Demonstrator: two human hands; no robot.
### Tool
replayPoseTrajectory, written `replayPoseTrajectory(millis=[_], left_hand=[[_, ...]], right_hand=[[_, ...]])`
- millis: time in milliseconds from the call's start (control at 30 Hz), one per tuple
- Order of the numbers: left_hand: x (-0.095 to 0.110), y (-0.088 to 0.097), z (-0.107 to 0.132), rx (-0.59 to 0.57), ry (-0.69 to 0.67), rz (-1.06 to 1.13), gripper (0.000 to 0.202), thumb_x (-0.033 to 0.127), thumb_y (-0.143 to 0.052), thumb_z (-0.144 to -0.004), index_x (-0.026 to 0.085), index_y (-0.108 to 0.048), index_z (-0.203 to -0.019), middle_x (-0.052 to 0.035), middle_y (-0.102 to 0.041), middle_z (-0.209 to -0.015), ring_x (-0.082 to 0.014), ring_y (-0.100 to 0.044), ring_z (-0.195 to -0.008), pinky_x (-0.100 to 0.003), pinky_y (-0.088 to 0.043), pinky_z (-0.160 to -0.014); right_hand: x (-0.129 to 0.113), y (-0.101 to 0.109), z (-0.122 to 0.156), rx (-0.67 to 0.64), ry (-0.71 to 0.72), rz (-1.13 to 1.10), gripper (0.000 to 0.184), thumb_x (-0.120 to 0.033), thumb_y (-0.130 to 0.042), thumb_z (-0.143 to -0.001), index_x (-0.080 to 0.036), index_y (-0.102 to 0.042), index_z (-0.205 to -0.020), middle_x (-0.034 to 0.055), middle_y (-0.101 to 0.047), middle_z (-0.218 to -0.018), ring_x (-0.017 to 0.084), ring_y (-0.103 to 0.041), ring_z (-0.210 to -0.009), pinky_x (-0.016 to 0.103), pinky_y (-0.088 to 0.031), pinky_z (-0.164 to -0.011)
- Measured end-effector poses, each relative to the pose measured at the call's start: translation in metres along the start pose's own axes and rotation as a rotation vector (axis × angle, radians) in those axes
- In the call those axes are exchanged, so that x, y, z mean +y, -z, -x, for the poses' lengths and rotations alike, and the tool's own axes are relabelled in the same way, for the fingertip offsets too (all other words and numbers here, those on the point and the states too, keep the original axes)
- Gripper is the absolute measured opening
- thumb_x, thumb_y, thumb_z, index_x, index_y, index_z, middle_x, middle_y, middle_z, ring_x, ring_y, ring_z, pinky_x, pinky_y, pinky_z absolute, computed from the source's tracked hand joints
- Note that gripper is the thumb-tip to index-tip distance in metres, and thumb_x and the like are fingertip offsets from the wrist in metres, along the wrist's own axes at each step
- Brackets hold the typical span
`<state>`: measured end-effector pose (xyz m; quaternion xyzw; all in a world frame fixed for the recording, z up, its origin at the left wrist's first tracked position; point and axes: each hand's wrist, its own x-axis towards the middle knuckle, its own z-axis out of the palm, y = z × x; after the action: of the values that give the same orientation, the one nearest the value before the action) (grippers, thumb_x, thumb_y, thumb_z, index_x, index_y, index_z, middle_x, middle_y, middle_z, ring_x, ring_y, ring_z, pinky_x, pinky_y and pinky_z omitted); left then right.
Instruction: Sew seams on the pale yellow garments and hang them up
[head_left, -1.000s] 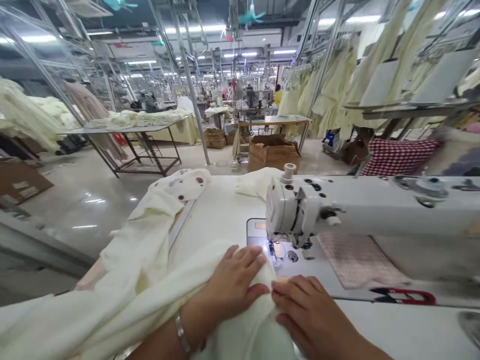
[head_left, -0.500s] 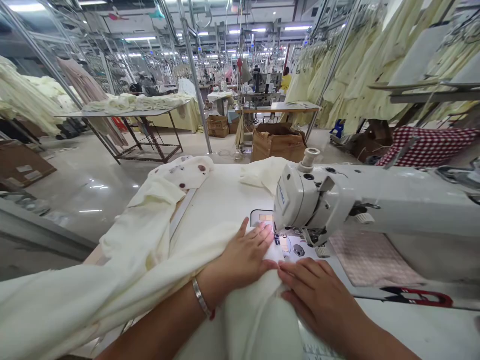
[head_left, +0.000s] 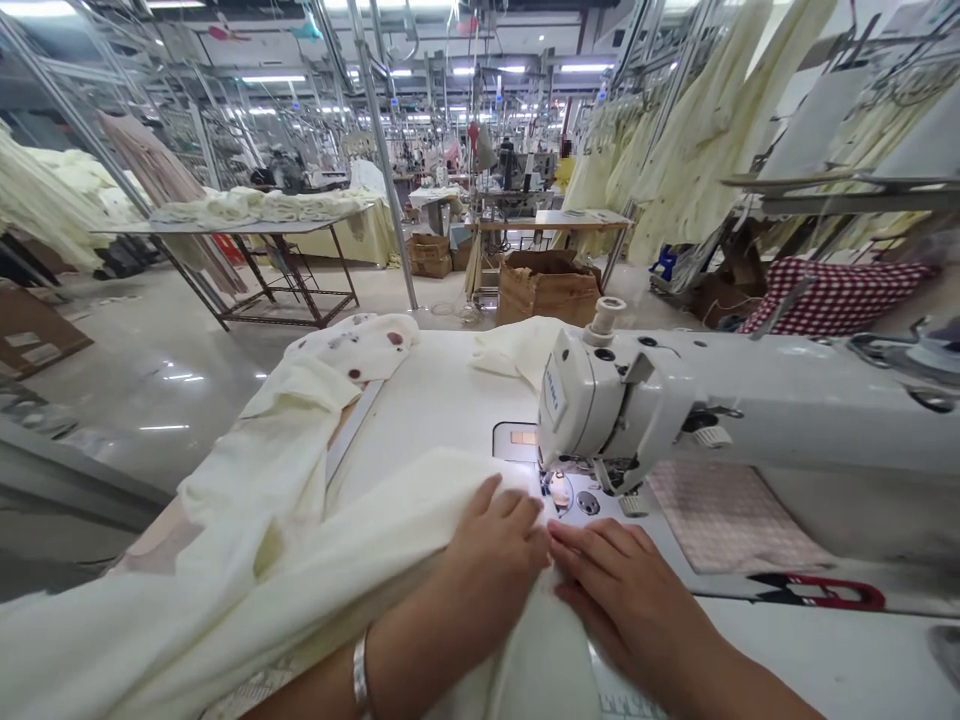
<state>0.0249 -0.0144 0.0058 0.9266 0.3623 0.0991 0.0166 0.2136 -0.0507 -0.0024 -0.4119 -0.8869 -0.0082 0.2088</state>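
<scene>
Cream fabric [head_left: 390, 510] spreads over the sewing machine bed and falls toward me at the left and front. My left hand [head_left: 495, 550] lies on it just left of the needle area, with curled fingers gathering the cloth. Close beside it, my right hand [head_left: 630, 590] pinches the fabric's edge, fingers together and thumb beneath. The fingertips of both hands nearly meet, just in front of the presser foot. The white sewing machine [head_left: 592, 400] stands over the cloth, its lamp lighting the needle plate. Cloth between the fingers is partly hidden.
Red-handled thread snips [head_left: 825, 590] and a pink checked cloth [head_left: 735, 515] lie right of the needle. More cream fabric with dark spots [head_left: 360, 345] rests at the table's far left. Beyond stand a cardboard box [head_left: 551, 288], a side table [head_left: 247, 228] and hanging garments [head_left: 697, 150].
My left hand has drawn back from beside the needle toward me, its flat fingers now curled into the fabric. The right hand keeps its pinch. The view has shifted slightly.
</scene>
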Motion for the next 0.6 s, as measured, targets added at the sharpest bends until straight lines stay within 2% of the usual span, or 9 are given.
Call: replayPoseTrajectory(millis=[67, 100, 300, 400, 600], left_hand=[[0.008, -0.002, 0.006, -0.011, 0.011, 0.071, 0.013, 0.021, -0.05, -0.09, 0.018, -0.059, -0.099, -0.003, -0.061, -0.104, -0.0196, -0.054, -0.098, -0.04, -0.032, -0.102], [0.009, -0.005, 0.009, -0.001, 0.011, 0.098, 0.013, 0.02, -0.051, -0.09, 0.018, -0.058, -0.101, -0.0022, -0.061, -0.103, -0.0192, -0.054, -0.097, -0.04, -0.032, -0.101], [-0.012, -0.017, 0.014, 0.119, -0.059, 0.156, 0.018, 0.022, -0.046, -0.093, 0.025, -0.052, -0.11, 0.0003, -0.055, -0.121, -0.0178, -0.045, -0.114, -0.042, -0.02, -0.107], [-0.02, -0.014, 0.012, 0.126, -0.087, 0.15, 0.017, 0.026, -0.045, -0.094, 0.028, -0.053, -0.108, 0.0015, -0.056, -0.121, -0.0169, -0.045, -0.115, -0.041, -0.018, -0.107], [-0.034, -0.011, -0.003, 0.101, -0.111, 0.116, 0.016, 0.026, -0.044, -0.095, 0.027, -0.056, -0.106, 0.0013, -0.056, -0.121, -0.0171, -0.046, -0.113, -0.043, -0.017, -0.106]], right_hand=[[0.0, 0.0, 0.0, -0.001, 0.012, 0.008, 0.024, -0.024, -0.053, -0.087, -0.019, -0.059, -0.111, 0.0015, -0.064, -0.114, 0.02, -0.052, -0.094, 0.035, -0.037, -0.081], [0.0, 0.0, -0.001, -0.003, 0.024, 0.018, 0.024, -0.024, -0.052, -0.088, -0.018, -0.059, -0.11, 0.0025, -0.064, -0.113, 0.02, -0.052, -0.094, 0.035, -0.036, -0.081], [-0.004, 0.001, -0.001, 0.043, 0.067, 0.061, 0.023, -0.02, -0.044, -0.091, -0.02, -0.062, -0.104, 0.004, -0.066, -0.105, 0.019, -0.053, -0.086, 0.034, -0.036, -0.074], [-0.007, 0.0, 0.001, 0.056, 0.075, 0.012, 0.021, -0.019, -0.045, -0.09, -0.022, -0.064, -0.1, 0.003, -0.067, -0.101, 0.018, -0.053, -0.085, 0.034, -0.036, -0.074], [-0.001, -0.006, 0.0, 0.06, 0.066, 0.018, 0.021, -0.02, -0.046, -0.09, -0.02, -0.062, -0.103, 0.0024, -0.066, -0.104, 0.018, -0.054, -0.087, 0.034, -0.034, -0.077]])
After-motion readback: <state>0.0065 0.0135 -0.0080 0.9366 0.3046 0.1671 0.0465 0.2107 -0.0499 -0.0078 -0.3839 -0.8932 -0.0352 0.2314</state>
